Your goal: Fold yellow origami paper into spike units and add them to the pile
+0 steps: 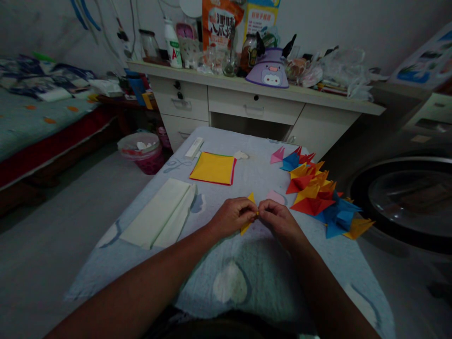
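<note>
Between my two hands is a small folded piece of yellow origami paper, its pointed ends showing above and below my left fingers. My left hand pinches its body. With thumb and forefinger together, my right hand grips a tip of the same paper, right beside the left fingertips. Much of the fold is hidden by the fingers. A stack of square coloured paper, yellow on top, lies beyond my left hand. To the right sit several folded paper cranes in red, orange, yellow and blue.
A pale folded sheet lies left on the cloth-covered table, with a white box farther back. A cluttered cabinet stands behind. A pink bin is at left, a washing machine at right.
</note>
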The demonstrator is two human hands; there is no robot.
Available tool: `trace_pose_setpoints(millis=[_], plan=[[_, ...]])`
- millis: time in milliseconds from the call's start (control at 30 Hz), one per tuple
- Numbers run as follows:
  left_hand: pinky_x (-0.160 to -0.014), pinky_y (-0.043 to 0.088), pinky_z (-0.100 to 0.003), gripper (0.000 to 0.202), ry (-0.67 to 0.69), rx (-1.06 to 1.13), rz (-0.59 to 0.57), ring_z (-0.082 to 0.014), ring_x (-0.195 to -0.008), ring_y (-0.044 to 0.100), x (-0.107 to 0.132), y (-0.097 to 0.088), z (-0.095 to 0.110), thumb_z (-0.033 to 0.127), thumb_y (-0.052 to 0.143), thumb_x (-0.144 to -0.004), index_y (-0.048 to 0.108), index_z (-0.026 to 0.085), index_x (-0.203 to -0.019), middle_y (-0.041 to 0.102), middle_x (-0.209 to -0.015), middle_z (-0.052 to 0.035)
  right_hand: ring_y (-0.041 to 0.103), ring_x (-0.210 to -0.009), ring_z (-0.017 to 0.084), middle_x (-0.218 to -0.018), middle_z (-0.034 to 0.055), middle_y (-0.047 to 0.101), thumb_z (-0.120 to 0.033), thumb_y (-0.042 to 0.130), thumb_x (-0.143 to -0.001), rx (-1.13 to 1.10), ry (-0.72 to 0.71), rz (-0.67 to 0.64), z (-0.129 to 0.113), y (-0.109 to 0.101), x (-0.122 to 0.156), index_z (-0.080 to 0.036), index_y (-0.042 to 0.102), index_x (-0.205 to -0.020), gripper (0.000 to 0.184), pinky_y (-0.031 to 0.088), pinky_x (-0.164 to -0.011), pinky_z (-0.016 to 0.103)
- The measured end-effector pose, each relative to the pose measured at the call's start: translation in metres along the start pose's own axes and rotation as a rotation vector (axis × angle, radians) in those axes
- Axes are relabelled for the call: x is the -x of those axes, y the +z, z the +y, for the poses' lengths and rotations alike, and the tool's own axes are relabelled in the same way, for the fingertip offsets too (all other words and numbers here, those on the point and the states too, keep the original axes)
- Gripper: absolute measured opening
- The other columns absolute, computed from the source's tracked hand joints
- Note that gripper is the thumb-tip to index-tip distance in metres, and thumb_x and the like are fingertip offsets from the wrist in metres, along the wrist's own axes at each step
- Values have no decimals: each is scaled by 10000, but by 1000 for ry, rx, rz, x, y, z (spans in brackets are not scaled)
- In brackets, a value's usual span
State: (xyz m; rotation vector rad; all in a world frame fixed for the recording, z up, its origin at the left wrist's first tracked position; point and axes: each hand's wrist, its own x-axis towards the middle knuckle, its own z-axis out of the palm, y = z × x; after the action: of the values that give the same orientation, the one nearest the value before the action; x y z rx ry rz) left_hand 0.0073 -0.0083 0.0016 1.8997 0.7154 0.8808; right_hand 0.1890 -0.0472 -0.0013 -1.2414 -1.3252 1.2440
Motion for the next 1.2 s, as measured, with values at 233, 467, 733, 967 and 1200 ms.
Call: trace_pose_setpoints(millis=[233, 467, 733, 967, 1200], plan=[[-724, 478, -252, 135, 8, -17, 5, -129, -749, 630, 0, -1, 3, 106, 567, -797, 683, 158, -843, 675, -794, -20, 530, -748, 158, -783, 25, 562, -388, 663, -751, 111, -59, 22, -2, -1, -1, -200, 611, -661, 215, 440, -686, 286], [-727, 466, -251, 138, 23, -24, 3, -127, -751, 621, 0, 0, 1, 92, 563, -789, 679, 157, -828, 666, -784, -15, 523, -758, 157, -799, 22, 545, -375, 655, -759, 125, -64, 31, -5, 1, 0, -200, 617, -640, 215, 432, -692, 288], [-731, 463, -255, 142, 32, -23, -14, -128, -759, 608, 0, -1, 2, 106, 543, -803, 665, 161, -850, 656, -801, -17, 521, -788, 161, -813, 27, 533, -348, 651, -764, 152, -93, 26, -8, 2, 1, -202, 629, -636, 195, 435, -696, 282], [-674, 490, -232, 155, -8, 74, -28, -107, -684, 626, 1, 1, 0, 77, 519, -796, 653, 145, -833, 631, -787, -16, 525, -762, 162, -800, 26, 539, -314, 643, -741, 186, -105, 41, -11, 3, 1, -206, 619, -625, 160, 425, -675, 286], [-681, 506, -238, 113, -65, 148, -38, -116, -703, 641, 2, 3, -3, 110, 545, -804, 643, 140, -850, 649, -775, -26, 534, -776, 166, -792, 24, 548, -288, 634, -749, 249, -142, 28, -11, 1, 0, -204, 630, -645, 134, 428, -711, 297]])
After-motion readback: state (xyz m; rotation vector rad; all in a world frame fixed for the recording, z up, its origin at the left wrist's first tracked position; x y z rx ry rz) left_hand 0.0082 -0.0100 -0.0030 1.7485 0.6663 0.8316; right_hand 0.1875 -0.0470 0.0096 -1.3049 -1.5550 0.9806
